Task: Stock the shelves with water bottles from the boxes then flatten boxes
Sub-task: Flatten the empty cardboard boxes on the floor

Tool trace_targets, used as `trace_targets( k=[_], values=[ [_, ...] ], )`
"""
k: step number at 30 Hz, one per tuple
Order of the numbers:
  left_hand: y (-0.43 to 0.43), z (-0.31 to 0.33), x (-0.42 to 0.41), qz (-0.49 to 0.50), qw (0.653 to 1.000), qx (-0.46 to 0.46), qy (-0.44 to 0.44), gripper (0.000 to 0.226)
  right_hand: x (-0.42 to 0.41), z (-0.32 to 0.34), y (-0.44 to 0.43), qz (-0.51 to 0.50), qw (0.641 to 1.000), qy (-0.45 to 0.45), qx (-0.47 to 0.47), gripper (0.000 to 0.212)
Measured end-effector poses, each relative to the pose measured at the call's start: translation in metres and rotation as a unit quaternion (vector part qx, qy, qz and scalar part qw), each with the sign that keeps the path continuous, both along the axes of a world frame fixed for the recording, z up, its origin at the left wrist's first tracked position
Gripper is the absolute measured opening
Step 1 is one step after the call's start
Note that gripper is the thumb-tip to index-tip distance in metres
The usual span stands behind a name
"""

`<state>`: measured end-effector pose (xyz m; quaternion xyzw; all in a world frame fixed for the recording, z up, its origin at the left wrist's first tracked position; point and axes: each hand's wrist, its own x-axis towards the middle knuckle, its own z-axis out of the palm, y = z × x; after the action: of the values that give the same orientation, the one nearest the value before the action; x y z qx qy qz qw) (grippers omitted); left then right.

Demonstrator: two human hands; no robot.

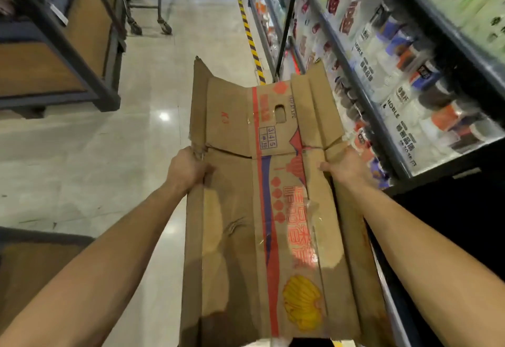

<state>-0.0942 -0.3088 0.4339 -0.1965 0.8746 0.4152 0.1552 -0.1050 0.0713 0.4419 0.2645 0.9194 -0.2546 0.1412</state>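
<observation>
Bare floor [153, 78] lies open leftward; stocked shelves [382, 78] wall the right; cart [153, 5] ahead.

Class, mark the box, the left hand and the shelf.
box [232, 196], head view, its brown middle panel.
left hand [187, 169], head view, the back of the hand.
shelf [364, 95], head view, its dark front rail.

Single head-worn wide-angle view, facing forward and down along a shop aisle.
The camera sits close above both forearms, which enter from the bottom corners; the left hand [188, 169] and right hand [345, 167] grip the box [235, 210] at mid-frame, floor [82, 155] fills the left side, tilted shelves [356, 84] the right.
</observation>
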Motion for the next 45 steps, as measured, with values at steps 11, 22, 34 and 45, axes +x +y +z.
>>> trace_targets(
  k=[11, 22, 34, 45],
  values=[
    [0.036, -0.247, -0.036, 0.081, 0.995, -0.006, -0.055, 0.050, -0.049, -0.251, 0.022, -0.017, 0.998, -0.053, 0.014, 0.094],
    [0.047, -0.531, -0.024, 0.114, 0.988, -0.004, -0.102, 0.056, -0.056, -0.523, 0.032, 0.009, 0.996, -0.088, 0.032, 0.079],
    [0.028, -0.706, -0.031, 0.154, 0.978, 0.065, -0.120, 0.050, -0.065, -0.679, 0.028, -0.014, 0.994, -0.108, -0.021, 0.077],
    [0.057, -0.752, -0.095, 0.166, 0.975, 0.112, -0.095, 0.038, -0.113, -0.730, 0.079, -0.038, 0.996, -0.027, 0.071, 0.063]
  ],
)
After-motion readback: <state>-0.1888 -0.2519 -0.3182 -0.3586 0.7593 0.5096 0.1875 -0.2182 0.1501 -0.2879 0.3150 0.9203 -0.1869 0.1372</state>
